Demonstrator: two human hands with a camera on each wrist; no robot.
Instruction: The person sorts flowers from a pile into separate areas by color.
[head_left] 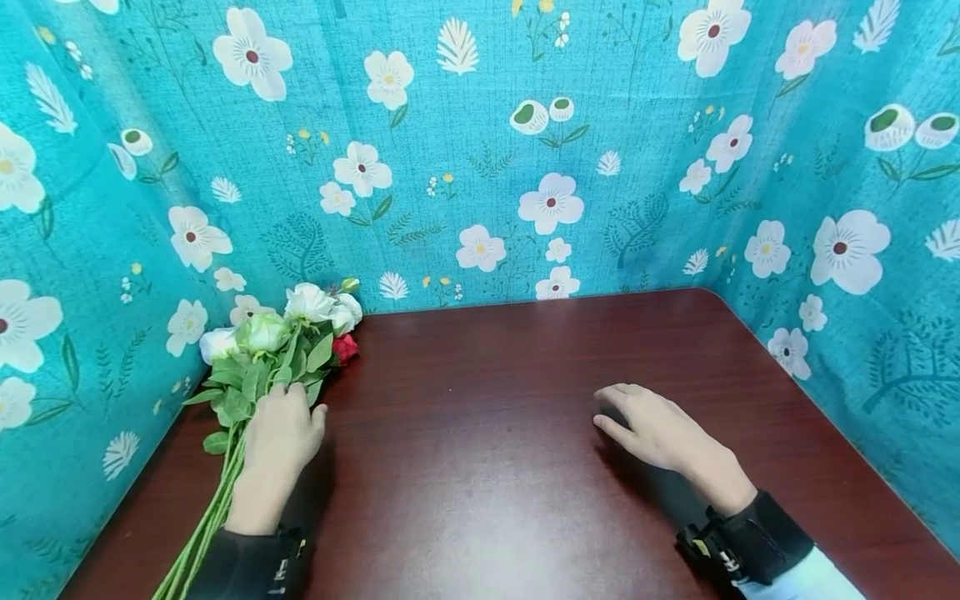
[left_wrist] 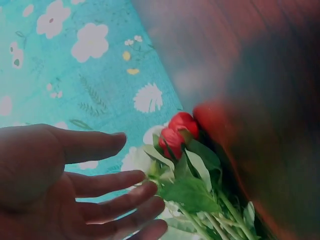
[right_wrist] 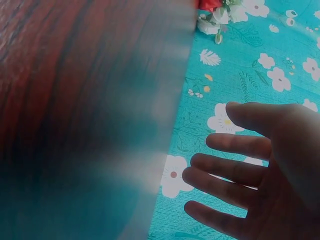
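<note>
A bunch of long-stemmed flowers (head_left: 262,333) lies along the left side of the table, its white and pale green blooms at the far end. One red bloom (head_left: 345,348) shows at its right edge; in the left wrist view red blooms (left_wrist: 180,132) sit above green leaves (left_wrist: 192,192). My left hand (head_left: 281,433) is over the leaves and upper stems, fingers extended, gripping nothing; whether the fingertips touch the leaves, I cannot tell. On the right, my right hand (head_left: 663,429) is held above the table with fingers spread and holds nothing.
The dark reddish-brown table (head_left: 480,417) reflects light near its front. A turquoise curtain (head_left: 450,167) printed with white flowers stands along its back and both sides. Black bands (head_left: 765,537) with small devices are on both wrists.
</note>
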